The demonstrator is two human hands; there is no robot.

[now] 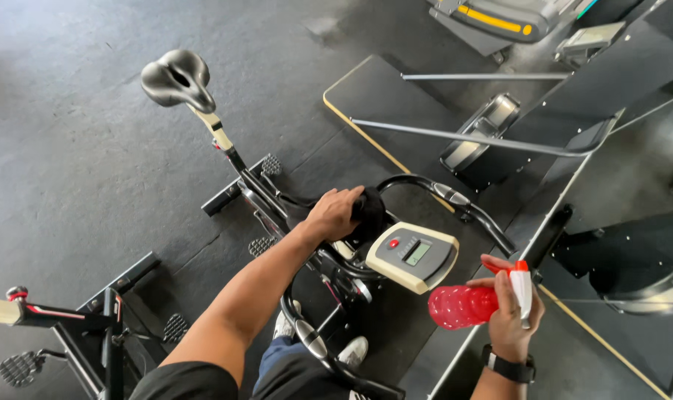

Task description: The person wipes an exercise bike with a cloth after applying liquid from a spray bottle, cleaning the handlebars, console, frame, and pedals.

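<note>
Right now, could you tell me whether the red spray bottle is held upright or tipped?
Tipped: the red spray bottle lies nearly sideways in the right hand, with its white nozzle beside the fingers.

A dark grey rubber floor [77, 185] is seen across the nine-o'clock half, marked by faint seams. At seven o'clock a second bike [92, 333] is stood, with a pedal [21, 367] low beside it. At twelve to one o'clock a black mat [381, 96] with a pale edge is laid. A treadmill [499, 18] with a yellow stripe is placed at one o'clock. Black machine panels [632, 67] and thin grey rails [484, 137] are set from two to four o'clock. Daylight is cast softly over the floor.
</note>
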